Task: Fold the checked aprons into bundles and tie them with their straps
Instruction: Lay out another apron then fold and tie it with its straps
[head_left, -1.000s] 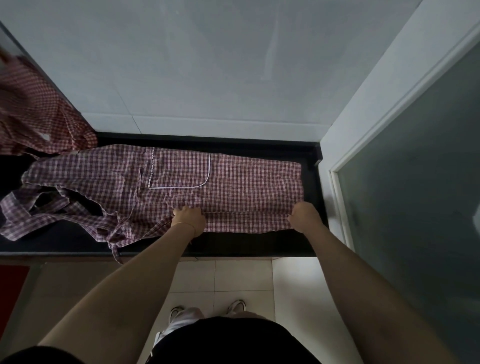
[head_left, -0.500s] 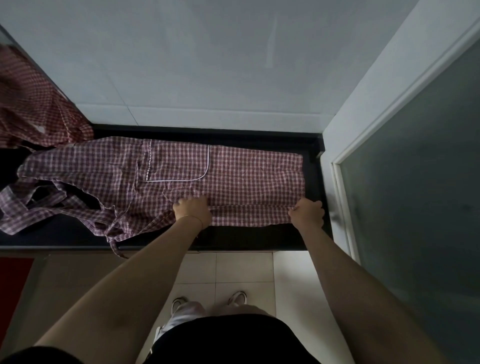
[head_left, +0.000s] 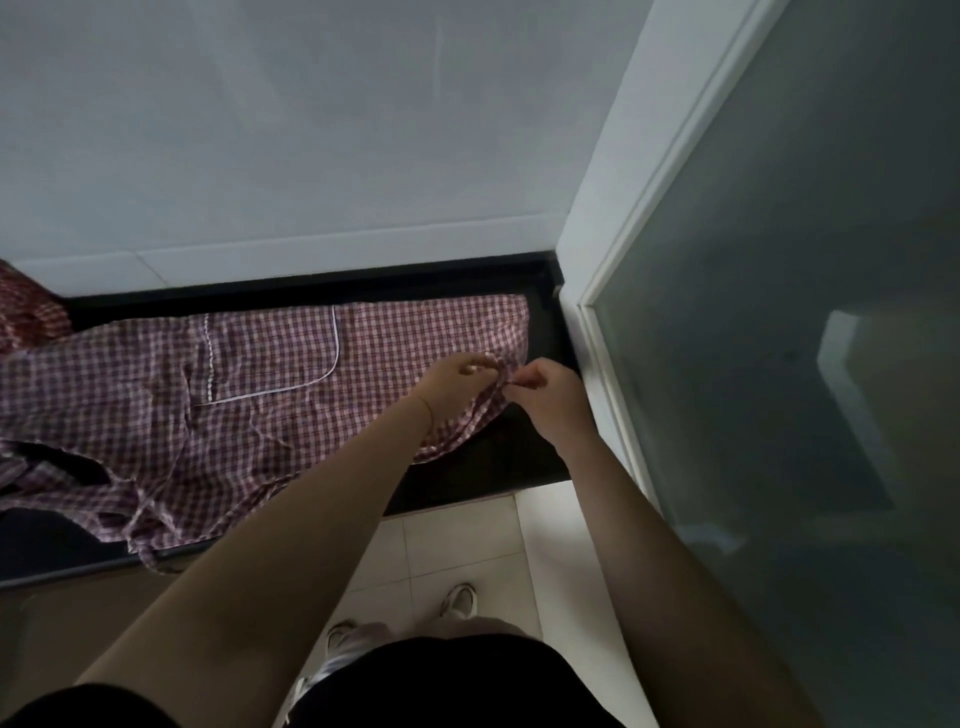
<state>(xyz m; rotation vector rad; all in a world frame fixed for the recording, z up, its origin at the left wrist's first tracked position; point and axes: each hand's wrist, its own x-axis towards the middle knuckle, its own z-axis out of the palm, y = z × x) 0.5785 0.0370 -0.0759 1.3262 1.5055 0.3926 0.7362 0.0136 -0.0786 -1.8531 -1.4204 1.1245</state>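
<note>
Both hands, left hand (head_left: 451, 385) and right hand (head_left: 546, 391), pinch red-checked cotton apron (head_left: 270, 384) right edge on black worktop (head_left: 498, 462).

Red-checked apron (head_left: 249, 395) spread on dark counter (head_left: 483, 467), right corner lifted

Both bare forearms reach away from the body and converge at the far right. The left hand (head_left: 453, 383) is knuckles-up, its fingers curled round the apron (head_left: 260, 384) hem. The right hand (head_left: 545, 392) sits just beside it — nearly touching — thumb and fingertips pinching the same hem, wrist bent slightly inward.
</note>
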